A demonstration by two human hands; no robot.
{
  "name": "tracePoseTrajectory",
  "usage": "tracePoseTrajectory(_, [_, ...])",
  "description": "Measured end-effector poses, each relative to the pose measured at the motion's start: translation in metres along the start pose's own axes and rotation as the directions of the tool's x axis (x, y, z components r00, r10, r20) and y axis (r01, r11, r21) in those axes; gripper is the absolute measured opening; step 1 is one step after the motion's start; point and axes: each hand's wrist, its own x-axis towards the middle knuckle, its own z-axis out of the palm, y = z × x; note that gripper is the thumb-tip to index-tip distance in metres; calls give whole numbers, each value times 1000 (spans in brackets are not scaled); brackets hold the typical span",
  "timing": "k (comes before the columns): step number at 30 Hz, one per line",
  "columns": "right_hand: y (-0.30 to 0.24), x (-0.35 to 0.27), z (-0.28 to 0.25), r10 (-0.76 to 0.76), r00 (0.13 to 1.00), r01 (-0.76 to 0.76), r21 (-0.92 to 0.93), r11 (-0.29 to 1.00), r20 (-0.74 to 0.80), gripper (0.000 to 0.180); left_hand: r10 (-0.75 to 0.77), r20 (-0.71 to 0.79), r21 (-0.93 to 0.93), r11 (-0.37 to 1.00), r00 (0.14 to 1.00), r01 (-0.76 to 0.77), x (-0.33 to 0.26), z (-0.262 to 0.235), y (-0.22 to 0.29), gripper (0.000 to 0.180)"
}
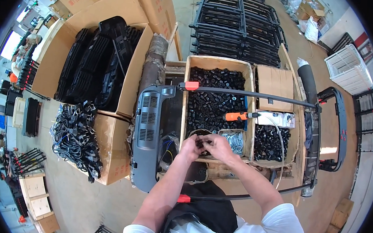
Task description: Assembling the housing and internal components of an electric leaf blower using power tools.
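Observation:
My left hand (190, 148) and my right hand (219, 148) meet over the near end of a wooden bin (187, 73), fingers curled together. Small dark pieces show between them, too small to name. Just beyond the fingers is a round container (202, 132), mostly covered by my hands. A box of silvery screws (231, 140) lies right of my right hand. Many small black plastic parts (216, 92) fill the bin. An orange power screwdriver (237, 116) lies across its right wall, joined to a pale hose (276, 125).
A frame with a dark grey vented housing (147, 127) and long black rails (248, 94) spans the bench around my arms. To the left, cartons hold black housings (93, 62) and bundled cables (77, 135). Stacked black frames (240, 25) stand beyond; another bin holds black caps (271, 144).

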Motion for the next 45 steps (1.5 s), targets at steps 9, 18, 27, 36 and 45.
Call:
tracePoseTrajectory(9, [92,9,-66,689,675,-261,787,560,-266,53,-8,233,142,989,972,-26,-41,6,10,23])
tracePoseTrajectory(18, [102,75,-30,345,700,-28,459,888,-625,50,143,219,193,963,965,-187,-87,-7,-1,22])
tracePoseTrajectory(27, [107,78,-37,287,772,-134,296,946,-567,46,239,191,142,953,952,-267,-104,-9,-7,24])
tracePoseTrajectory(36, [-122,19,-63,114,914,154,591,792,-390,55,288,274,-331,924,917,-191,-115,-21,56,30])
tracePoseTrajectory(45, [-195,35,14,-22,965,161,526,835,-260,55,332,323,-548,829,886,-111,-127,-40,106,28])
